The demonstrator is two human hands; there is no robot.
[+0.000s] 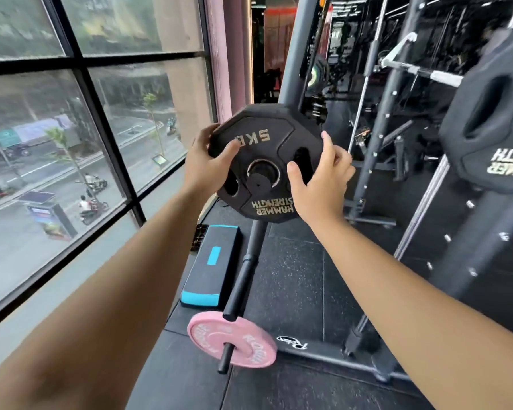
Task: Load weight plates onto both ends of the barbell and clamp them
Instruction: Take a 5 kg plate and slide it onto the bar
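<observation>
Left hand point(203, 165) and right hand point(317, 184) are gripping opposite edges of the black 5 kg plate point(267, 137), raised with a peg point(258, 184) sitting in its bore, well above the floor barbell point(245, 276) wearing one pink plate point(234, 341); next, probably, carrying it down and lining its bore up with a bare sleeve.

Counted: my left hand point(202, 167), right hand point(317, 184): two. Black plates: two, 5 kg plate point(264, 134) centre, big plate point(486, 113) right. One pink plate point(249, 347), one bar point(243, 279), one step point(211, 261).

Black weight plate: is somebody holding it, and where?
Both hands hold the black plate by its rim: left hand on the upper-left edge, right hand on the right edge.
</observation>
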